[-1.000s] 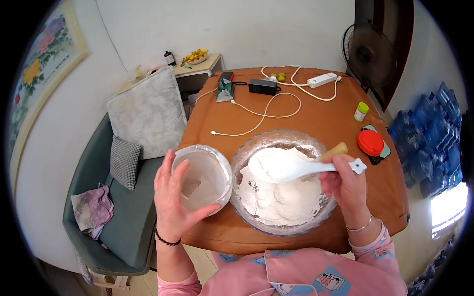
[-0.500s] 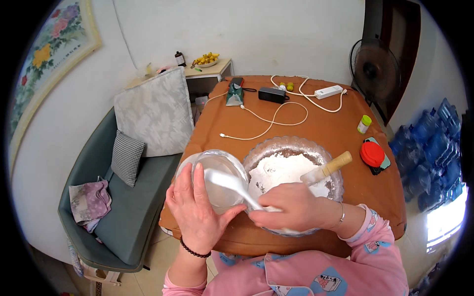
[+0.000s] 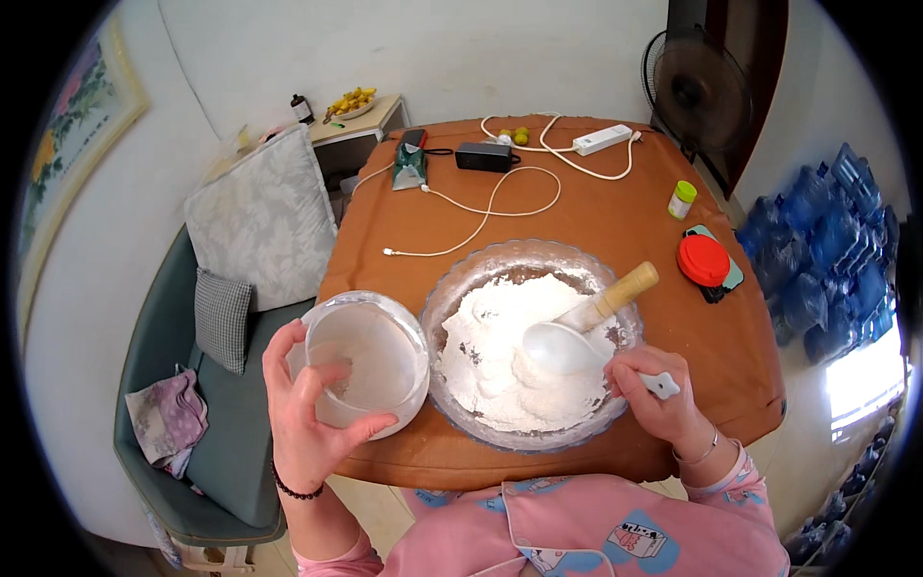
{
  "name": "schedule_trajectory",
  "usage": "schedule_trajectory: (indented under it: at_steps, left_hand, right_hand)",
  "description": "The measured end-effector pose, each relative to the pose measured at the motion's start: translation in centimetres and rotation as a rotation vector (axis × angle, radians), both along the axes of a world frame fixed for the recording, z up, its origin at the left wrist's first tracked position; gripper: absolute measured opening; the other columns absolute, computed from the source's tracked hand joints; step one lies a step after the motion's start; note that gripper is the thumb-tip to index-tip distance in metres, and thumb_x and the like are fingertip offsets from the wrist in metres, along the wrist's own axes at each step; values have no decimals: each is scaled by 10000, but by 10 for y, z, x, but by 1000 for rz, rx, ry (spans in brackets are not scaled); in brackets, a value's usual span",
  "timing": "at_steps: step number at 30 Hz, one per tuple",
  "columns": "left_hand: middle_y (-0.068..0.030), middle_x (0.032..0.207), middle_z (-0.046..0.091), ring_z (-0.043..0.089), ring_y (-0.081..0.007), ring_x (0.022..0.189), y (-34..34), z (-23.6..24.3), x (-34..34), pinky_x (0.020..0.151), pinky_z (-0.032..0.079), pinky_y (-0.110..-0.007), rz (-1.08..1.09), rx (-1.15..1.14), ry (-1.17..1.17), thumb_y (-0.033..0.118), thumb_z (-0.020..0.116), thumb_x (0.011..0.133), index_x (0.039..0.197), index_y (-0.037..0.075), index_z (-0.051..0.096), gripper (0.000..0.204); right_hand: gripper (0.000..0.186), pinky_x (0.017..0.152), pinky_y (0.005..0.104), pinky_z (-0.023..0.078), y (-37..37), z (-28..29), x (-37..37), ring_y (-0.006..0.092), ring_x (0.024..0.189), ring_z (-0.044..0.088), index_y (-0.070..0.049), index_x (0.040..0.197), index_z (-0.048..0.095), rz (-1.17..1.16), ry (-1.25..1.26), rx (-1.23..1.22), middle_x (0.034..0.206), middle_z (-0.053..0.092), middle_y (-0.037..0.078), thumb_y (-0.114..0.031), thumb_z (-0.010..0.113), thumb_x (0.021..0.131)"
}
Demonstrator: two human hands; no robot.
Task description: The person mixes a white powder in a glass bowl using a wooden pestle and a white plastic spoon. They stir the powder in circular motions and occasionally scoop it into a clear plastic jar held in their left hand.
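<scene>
My right hand [image 3: 663, 394] grips the star-ended handle of a white ladle [image 3: 560, 348], whose bowl is over the white flour [image 3: 500, 375] in a large, clear, scalloped glass bowl [image 3: 444, 288]. Leaning on that bowl's right side is a wooden-handled tool [image 3: 620, 296], its lower end at the flour. To the left stands a clear round bowl [image 3: 419, 370] of cloudy liquid. My left hand [image 3: 317, 409] is at its near left side, fingers apart and curved, thumb out. Whether its fingertips touch the bowl I cannot tell.
A white cable [image 3: 500, 213], dark box-shaped device [image 3: 486, 157], white power strip [image 3: 603, 140], green-lidded jar [image 3: 682, 199] and red round lid [image 3: 703, 260] lie on the brown-covered table [image 3: 404, 288]. A green sofa [image 3: 240, 442] stands left; blue water bottles [image 3: 808, 250] are right.
My right hand has moved right, carrying the ladle from the liquid bowl to the flour bowl. My left hand has shifted left and down, its fingers now more curved. The view has shifted too.
</scene>
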State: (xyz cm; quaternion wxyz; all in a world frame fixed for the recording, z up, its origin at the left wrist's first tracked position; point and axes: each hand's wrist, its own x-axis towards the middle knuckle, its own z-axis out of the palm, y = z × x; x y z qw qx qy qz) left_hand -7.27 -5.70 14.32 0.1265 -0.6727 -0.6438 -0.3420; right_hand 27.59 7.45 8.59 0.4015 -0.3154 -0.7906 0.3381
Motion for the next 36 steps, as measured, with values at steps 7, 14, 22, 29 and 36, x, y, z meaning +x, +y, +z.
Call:
schedule_trajectory:
  at_steps: [7, 14, 22, 29, 36]
  left_hand:
    - [-279, 1375, 408, 444, -435, 1214, 9, -19, 54, 974, 353, -557, 310, 76, 224, 463, 842, 633, 1017, 62, 564, 620]
    - [-247, 1382, 417, 438, -404, 1236, -7, -3, 44, 998, 315, -573, 258, -21, 255, 489, 831, 635, 1341, 50, 481, 903]
    - [-236, 1397, 431, 458, -394, 1228, 4, 3, 22, 997, 381, -467, 88, 18, 119, 466, 873, 568, 1391, 5, 420, 1046]
    - [-170, 1285, 548, 521, -340, 1173, 10, 0, 8, 1001, 406, -430, 21, 31, 39, 323, 915, 460, 1397, -1, 417, 1110]
    - [-175, 1284, 550, 531, -344, 1155, 11, 2, 15, 991, 415, -433, 25, 55, 39, 335, 916, 458, 1395, 1, 425, 1109]
  right_hand:
    - [57, 581, 296, 503, -7, -6, -7, 244, 631, 651, -8, 900, 668, 24, -22, 91, 748, 662, 119, -6, 658, 843]
    - [136, 509, 228, 487, -8, -14, -12, 106, 584, 634, 11, 910, 660, -80, 159, -524, 725, 661, 68, -118, 618, 926]
    - [223, 454, 232, 482, 6, -5, -5, 136, 537, 622, 13, 923, 622, -204, 423, -680, 705, 647, 106, -193, 550, 970]
    - [202, 540, 263, 519, 2, 36, -51, 156, 633, 643, 13, 979, 623, 86, 525, -465, 805, 664, 130, -174, 548, 977]
    - [177, 549, 292, 498, 2, 38, -104, 196, 649, 616, -84, 955, 633, 521, 120, 681, 877, 624, 70, -65, 702, 794]
